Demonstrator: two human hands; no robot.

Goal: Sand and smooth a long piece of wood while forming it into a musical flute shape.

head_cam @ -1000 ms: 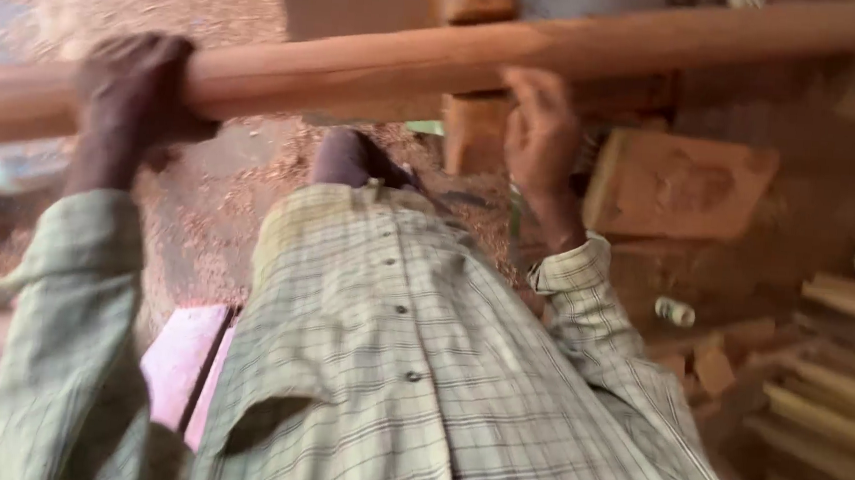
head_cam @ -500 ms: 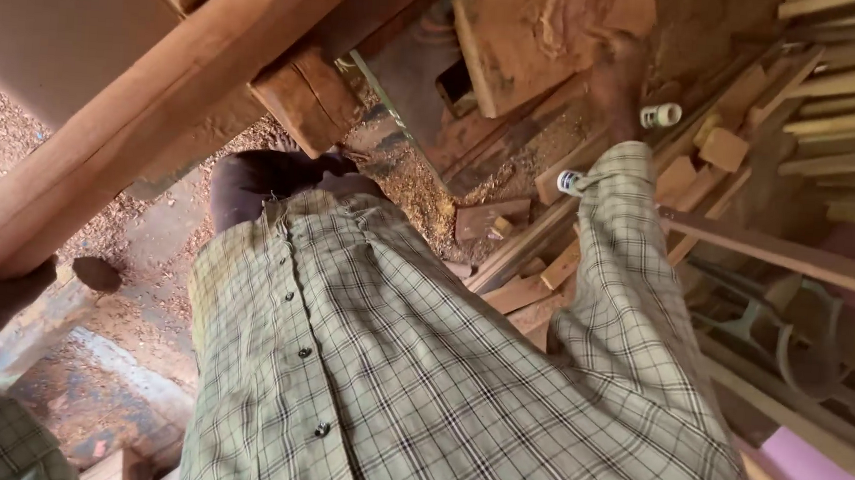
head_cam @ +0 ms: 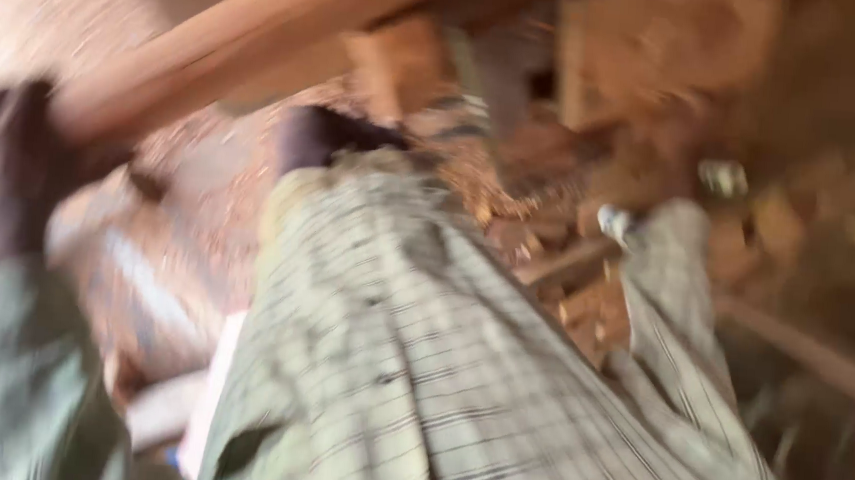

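One frame, heavily motion-blurred, limits what can be read. Nearest the camera is the person's plaid shirt, pale with dark grid lines, filling the lower centre. Its left sleeve appears as a greenish mass at the lower left; its right sleeve runs up the right side to a pale cuff.

Left hand: a dark shape above the left sleeve, at the lower left end of the long wooden pole. The hand appears wrapped around the pole end, but the blur hides the fingers, so the exact grip cannot be confirmed.

Right hand: not distinguishable. The right sleeve ends at the cuff near a small white object, and beyond that point only blur shows. Whether this hand is spread, closed or holding anything cannot be told.

Pole position: it slants from the left hand at mid-left up to the top edge near the centre. It is round, smooth and reddish-brown, and it crosses above the floor, which is covered with reddish sawdust and shavings.

Farther away, at the upper right, lies a heap of wood pieces, brown and orange, with outlines too smeared to separate. A second small pale object sits among them.
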